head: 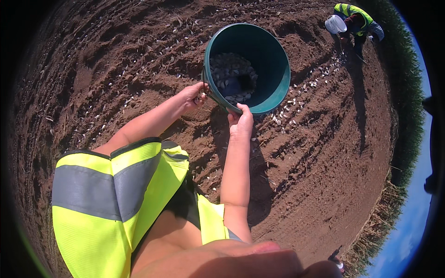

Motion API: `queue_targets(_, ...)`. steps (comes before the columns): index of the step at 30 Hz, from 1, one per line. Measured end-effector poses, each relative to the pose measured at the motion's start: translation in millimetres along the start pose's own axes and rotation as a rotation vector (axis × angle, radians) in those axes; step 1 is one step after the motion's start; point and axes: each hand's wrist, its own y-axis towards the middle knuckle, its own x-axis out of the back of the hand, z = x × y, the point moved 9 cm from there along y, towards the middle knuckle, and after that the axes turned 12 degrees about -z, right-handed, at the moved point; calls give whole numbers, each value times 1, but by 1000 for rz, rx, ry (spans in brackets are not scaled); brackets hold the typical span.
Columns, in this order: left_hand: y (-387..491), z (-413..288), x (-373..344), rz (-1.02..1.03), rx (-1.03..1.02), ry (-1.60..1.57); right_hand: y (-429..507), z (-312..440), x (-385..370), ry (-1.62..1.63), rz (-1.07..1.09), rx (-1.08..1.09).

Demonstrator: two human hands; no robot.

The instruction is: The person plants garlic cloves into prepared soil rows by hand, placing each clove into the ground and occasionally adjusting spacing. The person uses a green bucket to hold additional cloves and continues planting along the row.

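A dark green plastic bucket (282, 81), its mouth tilted towards me, holds many pale garlic cloves (227, 67), partly in shadow. My right hand (240, 121) grips its near rim, the thumb inside and the fingers beneath. At the bucket's left side, by its handle, my left hand (195, 97) is curled around a few garlic cloves; whether these fingers also hold the handle is unclear. More cloves (278, 120) lie on the brown soil (313, 166) just right of the bucket, in a loose band running to the upper right.
Furrowed soil with scattered cloves (100, 128) stretches left. At the upper right, a person (358, 21) in a high-visibility vest bends low beside a white bucket (335, 24). Tall green plants (403, 93) edge the field on the right. Part of another person (339, 262) shows at bottom right.
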Motion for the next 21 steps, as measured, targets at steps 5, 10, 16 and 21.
queue_targets(5, 50, -38, -46, -113, -121, 39, 81, 53, -45, -205, -89, 111)
queue_targets(10, 69, -24, -18, -141, -73, 39, 103, 56, -73, -125, -119, 147)
queue_targets(16, 53, 36, 4, 41, 82, 174, 76, 67, -14, -264, 266, 230)
queue_targets(21, 27, 96, 13, 136, 209, 279, 63, 69, 205, -462, 55, 355)
